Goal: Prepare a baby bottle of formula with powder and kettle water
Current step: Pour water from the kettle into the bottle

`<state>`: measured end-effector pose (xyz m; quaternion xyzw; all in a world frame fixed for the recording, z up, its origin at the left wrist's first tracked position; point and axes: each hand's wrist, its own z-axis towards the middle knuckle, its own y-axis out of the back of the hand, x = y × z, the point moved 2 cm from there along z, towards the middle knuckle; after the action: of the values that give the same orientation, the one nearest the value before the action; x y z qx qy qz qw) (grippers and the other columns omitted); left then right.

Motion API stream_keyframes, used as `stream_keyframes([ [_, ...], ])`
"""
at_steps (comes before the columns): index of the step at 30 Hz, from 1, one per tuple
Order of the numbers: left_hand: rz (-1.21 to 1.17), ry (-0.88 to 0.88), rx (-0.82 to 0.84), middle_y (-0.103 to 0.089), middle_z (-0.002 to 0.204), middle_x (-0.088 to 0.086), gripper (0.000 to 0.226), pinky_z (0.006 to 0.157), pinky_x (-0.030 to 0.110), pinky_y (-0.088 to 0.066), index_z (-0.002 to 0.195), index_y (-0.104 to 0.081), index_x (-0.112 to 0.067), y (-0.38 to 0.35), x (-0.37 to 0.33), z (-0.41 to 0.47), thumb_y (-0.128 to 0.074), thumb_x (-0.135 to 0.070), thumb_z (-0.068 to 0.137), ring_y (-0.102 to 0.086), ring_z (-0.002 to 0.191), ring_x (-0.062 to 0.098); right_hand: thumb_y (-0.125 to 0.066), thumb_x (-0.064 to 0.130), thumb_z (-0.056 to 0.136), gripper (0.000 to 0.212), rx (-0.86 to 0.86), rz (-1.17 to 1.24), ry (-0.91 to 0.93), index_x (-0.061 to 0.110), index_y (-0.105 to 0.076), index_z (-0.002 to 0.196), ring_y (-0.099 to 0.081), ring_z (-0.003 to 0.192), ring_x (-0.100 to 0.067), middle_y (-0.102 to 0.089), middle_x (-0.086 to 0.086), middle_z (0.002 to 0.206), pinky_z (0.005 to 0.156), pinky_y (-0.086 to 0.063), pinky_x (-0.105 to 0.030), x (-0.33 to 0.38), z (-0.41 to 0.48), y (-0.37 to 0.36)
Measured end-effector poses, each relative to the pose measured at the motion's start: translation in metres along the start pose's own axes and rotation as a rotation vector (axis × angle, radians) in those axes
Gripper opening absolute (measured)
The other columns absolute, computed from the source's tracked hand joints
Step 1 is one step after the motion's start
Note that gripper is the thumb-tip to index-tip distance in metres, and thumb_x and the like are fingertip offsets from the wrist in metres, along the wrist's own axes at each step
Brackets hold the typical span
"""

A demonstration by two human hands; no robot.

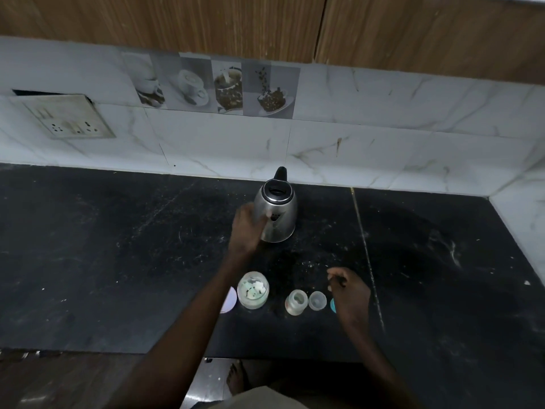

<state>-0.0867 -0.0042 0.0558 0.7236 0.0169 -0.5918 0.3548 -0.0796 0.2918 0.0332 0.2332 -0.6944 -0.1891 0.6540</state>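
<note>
Fingers of left hand [246,228] touching kettle [277,214], rt hand [349,290] loose.

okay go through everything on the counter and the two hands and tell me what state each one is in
Kettle: upright, lid shut.
Powder jar: open, lid off.
Jar lid: flat beside the jar.
Baby bottle: upright, uncapped.
Clear cap: off, beside the bottle.
Left hand: against the kettle's side.
Right hand: above counter, grip unclear.

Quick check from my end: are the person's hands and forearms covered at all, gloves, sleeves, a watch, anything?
No. Both the left hand and right hand are bare, with no gloves, rings or watch visible. Both forearms are uncovered as far as the picture shows; no sleeve edge comes into view.
</note>
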Motion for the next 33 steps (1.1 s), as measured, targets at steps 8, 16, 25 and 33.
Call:
stream_keyframes([
  [8, -0.207, 0.31, 0.31, -0.065, 0.133, 0.006, 0.099, 0.094, 0.046, -0.056, 0.148, -0.047, -0.012, -0.015, -0.049, 0.103, -0.087, -0.063, 0.073, -0.065, 0.116, 0.025, -0.067, -0.004, 0.09, 0.04, 0.277, 0.029, 0.006, 0.035, -0.075, 0.087, -0.074, 0.072, -0.012, -0.078, 0.009, 0.085, 0.073, -0.061, -0.029, 0.021, 0.028, -0.005],
  [16, -0.294, 0.232, 0.233, -0.082, 0.094, 0.006, 0.024, 0.078, 0.035, -0.06, 0.094, -0.077, -0.019, -0.033, -0.047, 0.097, -0.086, -0.039, 0.084, -0.078, 0.083, 0.017, -0.069, 0.007, 0.094, 0.022, 0.447, 0.012, 0.011, 0.027, -0.077, 0.089, -0.073, 0.065, -0.006, -0.078, 0.006, 0.081, 0.062, -0.053, -0.02, 0.043, 0.076, -0.014],
  [25, -0.205, 0.288, 0.121, -0.067, 0.113, -0.006, 0.055, 0.057, 0.032, -0.055, 0.129, -0.053, -0.025, -0.02, -0.035, 0.064, -0.079, -0.052, 0.089, -0.067, 0.096, 0.012, -0.057, 0.046, 0.103, 0.047, 0.394, -0.035, 0.067, 0.003, -0.077, 0.101, -0.07, 0.102, -0.03, -0.077, -0.014, 0.105, 0.092, -0.051, -0.039, 0.152, 0.18, -0.074],
  [33, -0.411, 0.17, 0.185, -0.073, 0.121, 0.008, 0.039, 0.098, 0.044, -0.06, 0.118, -0.062, -0.029, -0.028, -0.031, 0.037, -0.084, -0.017, 0.088, -0.071, 0.115, 0.03, -0.075, 0.049, 0.092, 0.045, 0.735, 0.336, -0.105, 0.005, -0.078, 0.104, -0.077, 0.096, -0.032, -0.08, -0.015, 0.1, 0.084, -0.059, -0.037, 0.158, 0.186, -0.112],
])
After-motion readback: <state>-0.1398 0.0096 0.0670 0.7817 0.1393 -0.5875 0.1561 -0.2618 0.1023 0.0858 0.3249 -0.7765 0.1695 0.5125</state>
